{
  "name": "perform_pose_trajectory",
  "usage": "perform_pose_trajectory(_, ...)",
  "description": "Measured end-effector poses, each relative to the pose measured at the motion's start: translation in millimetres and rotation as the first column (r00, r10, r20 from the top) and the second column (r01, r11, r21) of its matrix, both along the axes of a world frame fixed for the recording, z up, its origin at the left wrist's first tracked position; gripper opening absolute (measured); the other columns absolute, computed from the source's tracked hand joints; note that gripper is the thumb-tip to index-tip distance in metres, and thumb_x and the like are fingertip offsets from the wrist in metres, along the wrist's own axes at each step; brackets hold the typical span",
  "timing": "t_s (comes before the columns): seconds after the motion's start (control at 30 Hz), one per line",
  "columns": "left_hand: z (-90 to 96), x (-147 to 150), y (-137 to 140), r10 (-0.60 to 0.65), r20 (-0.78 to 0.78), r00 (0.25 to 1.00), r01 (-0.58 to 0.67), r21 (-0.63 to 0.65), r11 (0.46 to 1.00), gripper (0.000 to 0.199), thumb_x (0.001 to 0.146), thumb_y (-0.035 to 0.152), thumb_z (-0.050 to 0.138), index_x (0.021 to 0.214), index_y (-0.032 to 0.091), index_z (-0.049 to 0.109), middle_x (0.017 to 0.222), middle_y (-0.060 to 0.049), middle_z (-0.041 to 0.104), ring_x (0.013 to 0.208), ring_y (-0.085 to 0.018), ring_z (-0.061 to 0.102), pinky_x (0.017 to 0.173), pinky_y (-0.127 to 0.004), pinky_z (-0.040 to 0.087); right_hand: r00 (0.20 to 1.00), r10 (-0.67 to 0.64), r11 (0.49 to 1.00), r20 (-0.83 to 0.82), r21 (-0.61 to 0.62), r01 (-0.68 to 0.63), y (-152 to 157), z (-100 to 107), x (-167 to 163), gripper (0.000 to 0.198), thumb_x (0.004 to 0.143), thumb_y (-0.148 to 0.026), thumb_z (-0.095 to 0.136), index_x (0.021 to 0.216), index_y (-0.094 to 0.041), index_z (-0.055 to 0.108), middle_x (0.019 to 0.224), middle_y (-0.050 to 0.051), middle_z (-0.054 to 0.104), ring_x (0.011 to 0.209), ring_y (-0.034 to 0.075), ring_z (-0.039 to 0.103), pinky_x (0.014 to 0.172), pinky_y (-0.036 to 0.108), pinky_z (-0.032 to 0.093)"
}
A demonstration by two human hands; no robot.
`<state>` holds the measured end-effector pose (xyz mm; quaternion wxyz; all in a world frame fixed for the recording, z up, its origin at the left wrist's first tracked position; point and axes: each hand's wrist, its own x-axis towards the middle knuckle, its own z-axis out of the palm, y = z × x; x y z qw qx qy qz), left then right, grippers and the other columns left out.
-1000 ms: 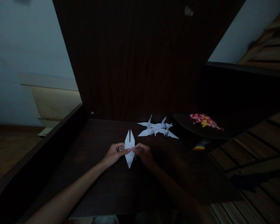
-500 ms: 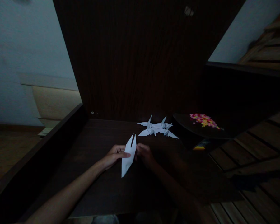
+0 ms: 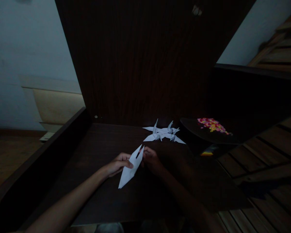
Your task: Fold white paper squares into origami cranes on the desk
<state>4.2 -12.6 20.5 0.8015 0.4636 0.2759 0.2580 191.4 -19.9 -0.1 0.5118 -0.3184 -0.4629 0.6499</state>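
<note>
A white sheet folded into a long origami diamond (image 3: 130,171) is held above the dark desk, its two narrow points, split by a slit, facing away from me and to the right. My left hand (image 3: 122,163) grips it from the left, thumb flat on its upper face and fingers behind. At its right edge, near the split points, my right hand (image 3: 150,158) is closed with bent fingers; the paper hides part of the fingertips. Beyond my hands, several finished white paper cranes (image 3: 162,131) rest close together on the desk.
A dark desktop (image 3: 99,200) lies under my hands, with a tall wooden panel behind and a raised side board (image 3: 46,155) at left. On the right, a dark shelf (image 3: 188,126) carries a heap of small pink, red and yellow pieces (image 3: 212,125). Wooden slats (image 3: 269,155) stand farther right.
The folded paper has turned clockwise, its split points swinging right and toward me and its lower tip moving left. My hands have shifted only slightly; the cranes have not moved.
</note>
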Motion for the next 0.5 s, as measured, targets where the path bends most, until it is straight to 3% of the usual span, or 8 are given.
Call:
perform_pose_trajectory(0.2, 3.0, -0.2, -1.2, -0.016, 0.003, 1.0, 0.016, 0.024, 1.0, 0.03, 0.059, 0.024, 0.076, 0.086, 0.01, 0.074, 0.069, -0.005, 0.068, 0.055, -0.014, 0.058, 0.052, -0.021, 0.039, 1.0, 0.006, 1.0, 0.012, 0.007, -0.006, 2.1, -3.0, 0.2, 0.044, 0.064, -0.053, 0.076, 0.084, -0.018, 0.058, 0.06, -0.004, 0.057, 0.04, 0.007, 0.046, 0.036, 0.019, 0.037)
perform_pose_trajectory(0.4, -2.1, 2.4, 2.2, 0.112, -0.068, 0.991, -0.089, 0.268, 0.959, 0.031, 0.069, 0.033, 0.075, 0.092, 0.013, 0.073, 0.074, -0.005, 0.07, 0.061, -0.014, 0.059, 0.055, -0.021, 0.041, 1.0, -0.021, 1.0, 0.009, -0.006, 0.021, 3.9, -6.1, 0.2, 0.042, 0.068, -0.05, 0.075, 0.089, -0.018, 0.059, 0.062, -0.005, 0.057, 0.039, 0.006, 0.046, 0.037, 0.018, 0.037)
perform_pose_trajectory(0.5, -1.3, 2.8, 2.7, 0.133, -0.091, 0.987, -0.097, 0.325, 0.941, 0.032, 0.07, 0.035, 0.075, 0.093, 0.013, 0.072, 0.077, -0.005, 0.07, 0.064, -0.015, 0.06, 0.057, -0.022, 0.042, 0.999, -0.035, 0.999, 0.026, -0.012, 0.036, 4.3, -6.8, 0.3, 0.043, 0.066, -0.052, 0.075, 0.086, -0.018, 0.058, 0.059, -0.005, 0.056, 0.038, 0.006, 0.046, 0.037, 0.019, 0.037)
